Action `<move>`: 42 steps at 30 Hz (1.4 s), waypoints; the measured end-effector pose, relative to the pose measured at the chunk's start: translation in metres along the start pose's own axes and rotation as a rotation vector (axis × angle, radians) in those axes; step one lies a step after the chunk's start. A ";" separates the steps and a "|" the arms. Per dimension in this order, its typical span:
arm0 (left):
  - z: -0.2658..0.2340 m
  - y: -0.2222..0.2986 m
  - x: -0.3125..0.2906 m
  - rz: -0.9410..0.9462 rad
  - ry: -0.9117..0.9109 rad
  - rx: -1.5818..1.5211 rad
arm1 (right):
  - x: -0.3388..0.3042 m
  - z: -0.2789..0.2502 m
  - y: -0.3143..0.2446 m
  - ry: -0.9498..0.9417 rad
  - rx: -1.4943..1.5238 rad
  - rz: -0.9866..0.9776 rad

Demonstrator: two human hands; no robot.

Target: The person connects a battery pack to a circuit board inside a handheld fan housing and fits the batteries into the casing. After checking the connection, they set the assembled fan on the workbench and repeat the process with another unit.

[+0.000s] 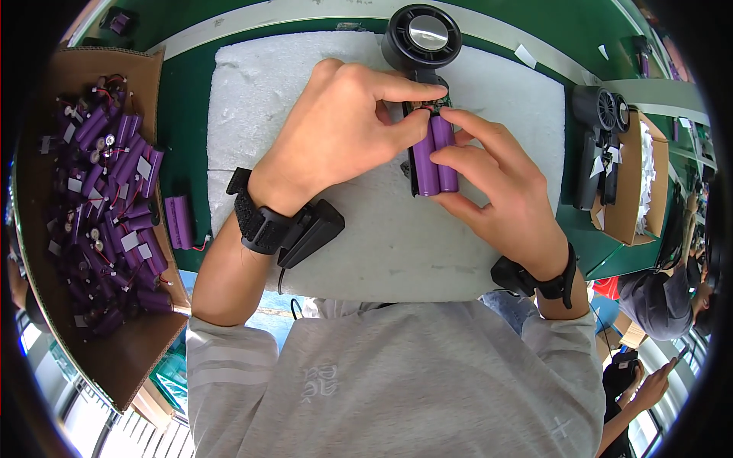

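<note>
A black handheld fan (391,42) lies on the white foam pad, its round head pointing away from me and its handle opened up. Two purple cells form a battery pack (426,164) lying along the handle. Just above the cells, a small green circuit board (437,101) shows partly between my fingers. My left hand (336,126) grips the fan there, with index finger and thumb at the board; its other fingers are curled and partly hidden. From the right, my right hand (496,172) holds the battery pack's side, its index fingertip near the board. Any wire between the fingertips is hidden.
At left stands a cardboard box (145,366) of purple battery packs; another battery pack (179,223) lies beside it. The foam pad (366,237) covers the green table's middle. More black fans (599,114) and a smaller box (649,191) are at right. People (657,305) are beyond.
</note>
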State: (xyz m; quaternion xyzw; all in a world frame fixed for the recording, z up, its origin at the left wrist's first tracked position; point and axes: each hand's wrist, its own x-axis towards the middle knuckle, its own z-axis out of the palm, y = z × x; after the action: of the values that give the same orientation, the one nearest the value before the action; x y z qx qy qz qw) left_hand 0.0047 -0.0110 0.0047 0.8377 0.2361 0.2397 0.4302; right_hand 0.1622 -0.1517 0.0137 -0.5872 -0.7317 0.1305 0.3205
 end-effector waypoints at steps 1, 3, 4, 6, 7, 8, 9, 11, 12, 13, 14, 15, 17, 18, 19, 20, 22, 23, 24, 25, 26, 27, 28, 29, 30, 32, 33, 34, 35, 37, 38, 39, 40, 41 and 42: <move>0.000 0.000 0.000 0.002 0.001 -0.002 | 0.000 0.000 0.000 0.009 -0.001 -0.001; 0.000 0.000 0.001 0.007 0.002 -0.005 | 0.001 0.002 -0.001 0.016 -0.001 -0.001; 0.000 0.000 0.001 0.006 0.002 -0.005 | 0.001 0.003 -0.002 0.027 0.009 0.005; -0.001 0.002 0.002 -0.036 0.000 -0.028 | 0.001 0.004 -0.002 0.048 0.029 0.016; -0.001 0.002 0.002 -0.057 -0.001 -0.040 | 0.001 0.004 -0.002 0.047 0.029 0.017; -0.001 0.002 0.003 -0.058 -0.001 -0.041 | 0.001 0.004 -0.001 0.044 0.037 0.019; -0.002 0.002 0.002 -0.060 -0.002 -0.042 | 0.002 0.005 -0.001 0.041 0.046 0.020; -0.002 0.002 0.002 -0.065 -0.003 -0.046 | 0.002 0.005 0.000 0.036 0.054 0.021; -0.003 0.002 0.002 -0.065 -0.002 -0.046 | 0.002 0.005 0.001 0.034 0.070 0.023; -0.004 0.003 0.002 -0.080 -0.014 -0.044 | 0.002 0.005 0.001 0.032 0.086 0.025; -0.004 0.003 0.002 -0.095 -0.026 -0.043 | 0.003 0.005 0.002 0.030 0.101 0.028; -0.005 0.003 0.002 -0.109 -0.039 -0.041 | 0.003 0.005 0.002 0.030 0.100 0.028; -0.004 0.002 0.002 -0.106 -0.038 -0.044 | 0.004 0.004 0.003 0.002 0.143 0.050; -0.004 0.002 0.002 -0.103 -0.036 -0.046 | 0.004 0.004 0.004 -0.011 0.165 0.060; -0.004 0.002 0.002 -0.100 -0.035 -0.047 | 0.004 0.003 0.005 -0.012 0.165 0.060; -0.004 0.002 0.002 -0.100 -0.035 -0.048 | 0.004 0.003 0.005 -0.013 0.178 0.070; -0.003 0.002 0.003 -0.089 -0.034 -0.053 | 0.004 0.003 0.006 -0.016 0.205 0.090; -0.003 0.003 0.003 -0.083 -0.034 -0.056 | 0.003 0.002 0.007 -0.016 0.206 0.091; -0.004 0.003 0.002 -0.083 -0.032 -0.057 | 0.003 0.002 0.006 -0.028 0.210 0.096; -0.004 0.003 0.002 -0.085 -0.032 -0.055 | 0.003 0.001 0.006 -0.039 0.214 0.102; -0.004 0.003 0.002 -0.087 -0.032 -0.053 | 0.004 0.001 0.006 -0.050 0.219 0.108; -0.004 0.003 0.002 -0.088 -0.032 -0.051 | 0.004 0.001 0.005 -0.052 0.218 0.107; -0.004 0.002 0.001 -0.088 -0.030 -0.052 | 0.005 0.002 0.005 -0.049 0.225 0.110; -0.003 0.001 0.001 -0.085 -0.024 -0.063 | 0.005 0.002 0.005 -0.045 0.231 0.116; -0.003 0.000 0.002 -0.081 -0.018 -0.074 | 0.005 0.003 0.005 -0.041 0.238 0.122; -0.002 0.000 0.002 -0.078 -0.011 -0.086 | 0.005 0.003 0.005 -0.039 0.235 0.113; -0.003 0.000 0.002 -0.085 -0.014 -0.083 | 0.005 0.004 0.006 -0.037 0.233 0.104; -0.003 0.000 0.002 -0.092 -0.018 -0.080 | 0.004 0.004 0.006 -0.035 0.230 0.095; -0.003 0.000 0.002 -0.099 -0.021 -0.077 | 0.005 0.004 0.007 -0.036 0.230 0.095; -0.002 -0.001 0.001 -0.098 -0.018 -0.086 | 0.005 0.003 0.007 -0.043 0.225 0.076; -0.002 -0.001 0.001 -0.097 -0.015 -0.095 | 0.005 0.003 0.007 -0.047 0.223 0.066; -0.002 -0.001 0.001 -0.095 -0.013 -0.103 | 0.005 0.003 0.008 -0.047 0.223 0.066; -0.002 -0.001 0.001 -0.095 -0.013 -0.103 | 0.005 0.002 0.008 -0.054 0.219 0.061; -0.002 -0.001 0.001 -0.099 -0.016 -0.101 | 0.005 0.002 0.008 -0.060 0.215 0.055; -0.002 -0.001 0.001 -0.103 -0.019 -0.099 | 0.005 0.002 0.008 -0.067 0.211 0.050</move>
State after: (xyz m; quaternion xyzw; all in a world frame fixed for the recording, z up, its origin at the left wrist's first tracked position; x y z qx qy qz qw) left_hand 0.0039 -0.0090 0.0055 0.8044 0.2627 0.2207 0.4850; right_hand 0.1670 -0.1441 0.0090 -0.5638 -0.7092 0.2342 0.3525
